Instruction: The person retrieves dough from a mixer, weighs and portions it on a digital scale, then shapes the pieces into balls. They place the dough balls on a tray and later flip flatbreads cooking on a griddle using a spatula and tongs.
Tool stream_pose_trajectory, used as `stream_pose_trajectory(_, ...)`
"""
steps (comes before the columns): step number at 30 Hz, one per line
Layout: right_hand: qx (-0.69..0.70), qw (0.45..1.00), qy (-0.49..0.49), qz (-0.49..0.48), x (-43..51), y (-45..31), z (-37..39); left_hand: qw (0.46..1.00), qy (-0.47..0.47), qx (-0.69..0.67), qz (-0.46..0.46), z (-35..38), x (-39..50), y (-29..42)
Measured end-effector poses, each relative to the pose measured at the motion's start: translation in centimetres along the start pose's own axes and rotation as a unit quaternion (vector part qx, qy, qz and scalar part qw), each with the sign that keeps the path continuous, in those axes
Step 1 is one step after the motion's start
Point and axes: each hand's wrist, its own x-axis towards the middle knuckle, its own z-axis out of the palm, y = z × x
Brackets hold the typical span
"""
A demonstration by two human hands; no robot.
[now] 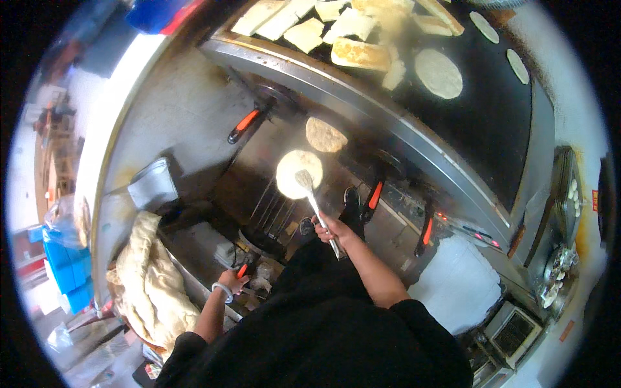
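My right hand grips the long metal handle of a spatula-like tool. Its head lies over a pale round flatbread in front of me. Just beyond that is a browner flatbread; what supports either one is unclear. At lower left, my left hand, with a light bangle at the wrist, is closed around the orange-and-black handle of a dark pan.
A large griddle at the top carries bread slabs and a round flatbread. Other orange handles stick out below its front edge. A mass of dough lies at left, near a metal container.
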Motion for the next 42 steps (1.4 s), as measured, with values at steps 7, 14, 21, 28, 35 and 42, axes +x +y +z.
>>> stream_pose_trajectory(7,-0.081,0.983,0.156,-0.046,-8.7,1.4,1.7,0.982,0.002,-0.186,0.036,-1.2,3.3,6.9)
stream_pose_trajectory(14,-0.257,0.954,0.123,-0.098,-23.1,-6.3,5.9,0.959,0.020,-0.187,0.214,-5.5,8.2,23.8)
stream_pose_trajectory(21,-0.456,0.634,0.576,-0.241,-35.3,-26.2,6.7,0.937,0.039,-0.195,0.289,-7.9,14.7,30.9)
stream_pose_trajectory(28,-0.558,0.269,0.784,-0.046,-40.0,-49.3,-3.3,0.814,0.404,-0.098,0.405,-4.5,10.9,31.3)
stream_pose_trajectory(35,-0.477,0.263,0.834,-0.085,-40.9,-61.5,-9.6,0.793,0.470,-0.090,0.376,-1.5,0.6,34.5)
stream_pose_trajectory(42,-0.401,0.564,0.597,-0.406,-46.2,-52.6,-11.2,0.713,0.522,0.021,0.468,1.6,-3.5,36.0)
